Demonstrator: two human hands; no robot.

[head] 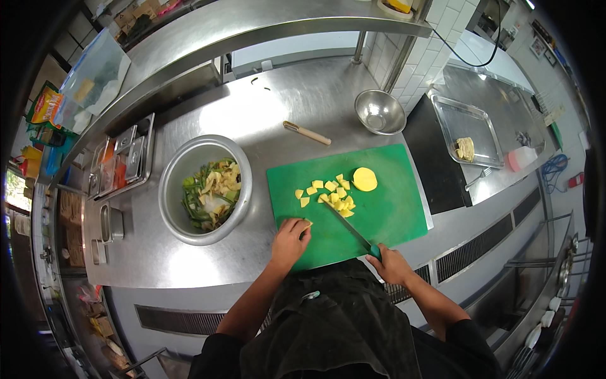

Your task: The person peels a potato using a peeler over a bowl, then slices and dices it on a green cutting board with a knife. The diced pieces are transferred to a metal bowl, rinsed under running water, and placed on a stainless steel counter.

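My right hand [392,265] grips the green handle of a kitchen knife [349,227]; the blade lies low over the green cutting board [393,208], its tip touching a cluster of cut yellow chunks [340,201]. At the board's left edge, my left hand [289,239] holds a small yellow piece [307,223] between thumb and fingers. Several loose chunks lie above it. A larger yellow piece with a round, flat cut face [365,179] rests on the board's upper right. Behind the board a peeler-like tool with a pale handle [310,133] lies on the steel counter.
Left of the board stands a large metal bowl [165,189] of vegetable trimmings. A small steel bowl [380,112] sits behind the board's right corner. A steel tray [494,142] lies farther right. Lidded metal containers [135,156] stand at left, under a raised steel shelf [284,21].
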